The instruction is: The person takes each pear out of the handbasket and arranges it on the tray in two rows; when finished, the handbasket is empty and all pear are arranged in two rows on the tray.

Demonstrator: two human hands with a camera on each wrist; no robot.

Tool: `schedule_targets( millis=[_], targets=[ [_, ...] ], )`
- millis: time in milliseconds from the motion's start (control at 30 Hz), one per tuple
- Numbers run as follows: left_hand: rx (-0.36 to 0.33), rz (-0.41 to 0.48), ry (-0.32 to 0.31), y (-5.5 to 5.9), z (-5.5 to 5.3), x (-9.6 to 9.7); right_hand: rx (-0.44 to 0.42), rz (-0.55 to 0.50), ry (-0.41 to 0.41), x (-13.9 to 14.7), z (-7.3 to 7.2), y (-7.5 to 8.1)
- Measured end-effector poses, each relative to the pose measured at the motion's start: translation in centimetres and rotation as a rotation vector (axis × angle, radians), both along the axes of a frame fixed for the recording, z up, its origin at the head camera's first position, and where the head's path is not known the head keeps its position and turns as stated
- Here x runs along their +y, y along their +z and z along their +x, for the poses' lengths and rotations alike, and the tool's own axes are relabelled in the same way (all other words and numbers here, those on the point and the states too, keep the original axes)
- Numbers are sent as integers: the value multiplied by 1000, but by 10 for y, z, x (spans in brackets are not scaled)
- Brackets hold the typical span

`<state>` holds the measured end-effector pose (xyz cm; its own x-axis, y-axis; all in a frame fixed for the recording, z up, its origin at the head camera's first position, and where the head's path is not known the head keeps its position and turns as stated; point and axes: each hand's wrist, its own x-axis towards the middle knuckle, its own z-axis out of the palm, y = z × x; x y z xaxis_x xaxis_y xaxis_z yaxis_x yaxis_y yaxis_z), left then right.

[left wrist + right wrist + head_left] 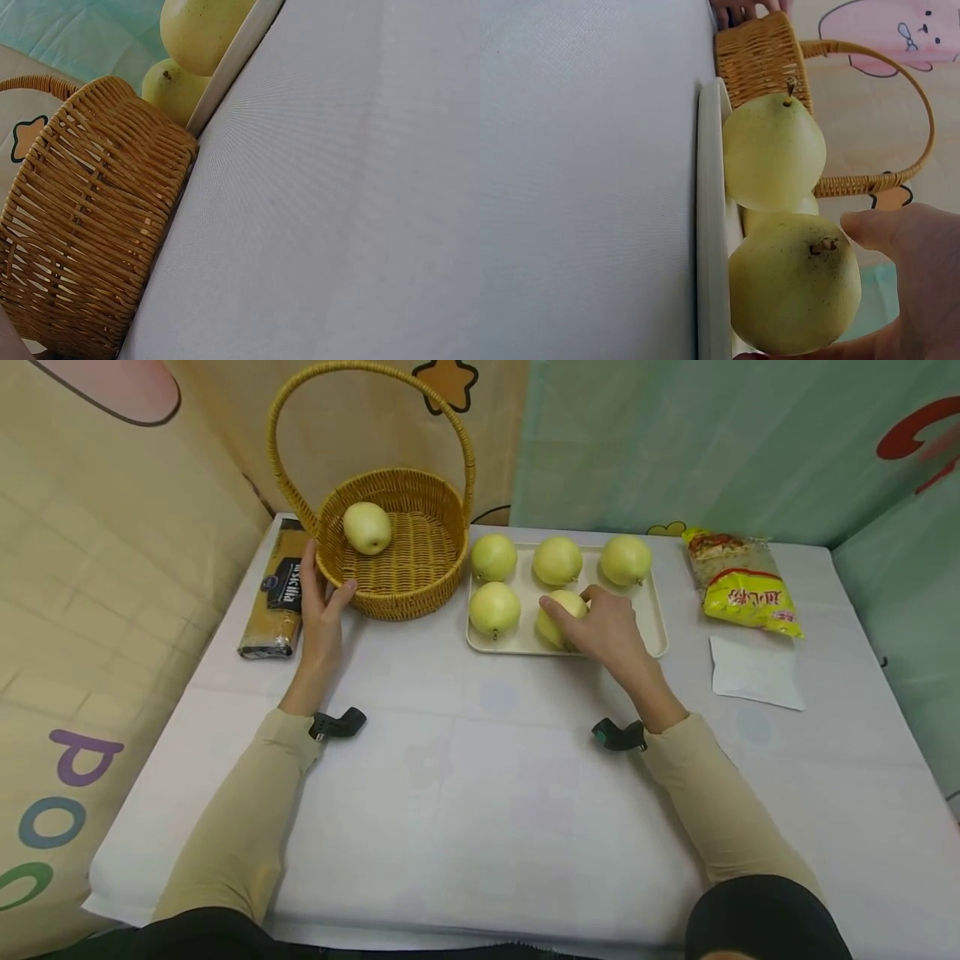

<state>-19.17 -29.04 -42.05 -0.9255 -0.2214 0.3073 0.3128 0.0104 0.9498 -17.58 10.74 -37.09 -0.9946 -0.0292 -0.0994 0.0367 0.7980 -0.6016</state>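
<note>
Against the left side of a round wicker basket (pixel 408 602) rests my left hand (pixel 321 618), its thumb near the front rim and its fingers along the outer wall. One pale yellow-green pear (pixel 367 528) lies inside the basket. My right hand (pixel 611 631) grips a pear (pixel 553 625) in the front row of a white tray (pixel 517 644), thumb on one side and fingers on the other. In the right wrist view that pear (pixel 795 289) shows its stem, beside a second pear (pixel 774 154). Several other pears, such as this back one (pixel 492 557), stand on the tray.
A pack of dry noodles (pixel 277 602) lies left of the basket. To the tray's right are a yellow printed food bag (pixel 742 581) and a white packet (pixel 753 672). The basket's tall handle (pixel 467 452) arches above it. Printed curtains (pixel 675 443) hang behind the table.
</note>
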Motion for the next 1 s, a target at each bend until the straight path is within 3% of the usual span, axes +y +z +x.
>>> schedule_targets(
  millis=[333,633,900,1000],
  targets=[
    [-7,-10,-2,-1,-2,-1,32,23,24,4,0,10],
    [-8,-8,3,-1,-2,-1,41,-136,52,-1,-4,2],
    [-7,-6,-2,-1,-1,-1,-70,-251,17,-6,-6,-7],
    [-9,-4,-3,-2,-1,-2,-97,-247,-11,-5,-7,-7]
  ],
)
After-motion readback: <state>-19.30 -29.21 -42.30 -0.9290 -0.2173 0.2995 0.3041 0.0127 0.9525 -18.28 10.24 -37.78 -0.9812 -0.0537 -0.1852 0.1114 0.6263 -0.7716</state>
